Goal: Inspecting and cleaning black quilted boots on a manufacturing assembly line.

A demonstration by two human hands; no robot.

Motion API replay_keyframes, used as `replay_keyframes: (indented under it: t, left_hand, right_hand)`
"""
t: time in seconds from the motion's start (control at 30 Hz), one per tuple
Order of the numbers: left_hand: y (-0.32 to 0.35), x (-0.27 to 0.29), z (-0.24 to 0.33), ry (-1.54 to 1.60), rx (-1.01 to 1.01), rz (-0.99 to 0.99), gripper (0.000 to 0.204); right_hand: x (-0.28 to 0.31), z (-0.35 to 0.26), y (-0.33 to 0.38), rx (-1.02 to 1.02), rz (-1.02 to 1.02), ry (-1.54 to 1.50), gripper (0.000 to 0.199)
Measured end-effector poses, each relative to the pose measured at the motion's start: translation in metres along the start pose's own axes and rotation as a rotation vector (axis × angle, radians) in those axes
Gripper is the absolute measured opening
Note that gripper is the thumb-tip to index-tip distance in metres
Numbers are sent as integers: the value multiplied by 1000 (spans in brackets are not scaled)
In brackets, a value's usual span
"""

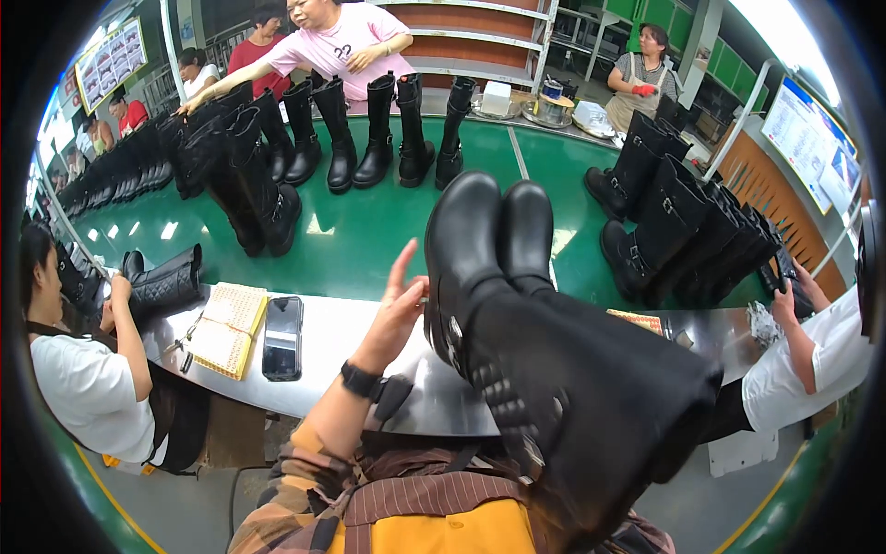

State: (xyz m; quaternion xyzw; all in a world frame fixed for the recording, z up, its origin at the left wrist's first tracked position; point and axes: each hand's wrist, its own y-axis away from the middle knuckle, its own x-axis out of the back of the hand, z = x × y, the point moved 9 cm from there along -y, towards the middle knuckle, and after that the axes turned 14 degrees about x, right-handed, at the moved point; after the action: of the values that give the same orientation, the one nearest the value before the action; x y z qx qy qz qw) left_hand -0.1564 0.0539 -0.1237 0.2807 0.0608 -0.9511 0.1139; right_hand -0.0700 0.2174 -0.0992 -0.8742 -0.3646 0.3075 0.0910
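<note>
Left hand point(399, 305) open beside tall black boots point(517, 305) — right hand hidden, grip untellable — phone point(282, 337) nearby

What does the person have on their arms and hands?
The left hand is bare, no glove, with a black watch strapped round the wrist. Below it, the left forearm wears a plaid sleeve in brown, orange and dark checks, pushed up short of the wrist. The right hand and arm are hidden behind the black boots, so nothing shows of them.
</note>
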Motion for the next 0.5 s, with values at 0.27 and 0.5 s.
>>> replay_keyframes:
  t: [0.27, 0.5]
  left_hand:
    - [-31, 25, -80, 302, 344, 75, 64]
    - [-37, 26, -52, 664, 174, -323, 56]
  right_hand:
    - [34, 42, 31, -169, 2, -328, 52]
    - [21, 48, 62, -279, -181, -784, 49]
